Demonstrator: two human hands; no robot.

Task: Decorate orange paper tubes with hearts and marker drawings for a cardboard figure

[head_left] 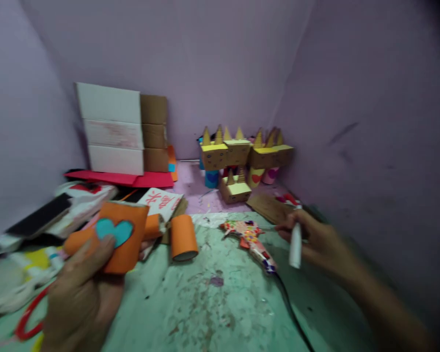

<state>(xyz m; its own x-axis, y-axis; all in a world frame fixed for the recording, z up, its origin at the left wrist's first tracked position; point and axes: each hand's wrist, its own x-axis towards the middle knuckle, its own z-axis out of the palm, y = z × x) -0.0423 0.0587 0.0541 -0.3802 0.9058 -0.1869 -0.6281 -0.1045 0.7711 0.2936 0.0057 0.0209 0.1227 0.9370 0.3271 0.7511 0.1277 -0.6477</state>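
Note:
My left hand (90, 288) is closed around an orange paper-covered tube (122, 254), its thumb pressing on a blue paper heart (119, 233) on the front. In my right hand (315, 239) is a white marker (295, 247), tilted nearly upright; the hand is slightly blurred. Between the hands lies a glue gun (247, 234) covered in a colourful pattern, its black cord (291, 308) running to the front edge of view. Another orange tube (183, 237) stands upright on the green tabletop (205, 303), and one more orange tube (153, 227) is partly hidden behind the held one.
Small cardboard boxes with cone-shaped tops (225, 151) stand on coloured tubes at the back. White and brown cardboard panels (113, 132) lean on the wall, behind red paper (154, 180). Red-handled scissors (29, 313) and paper scraps crowd the left. A brown cardboard piece (269, 208) lies back right.

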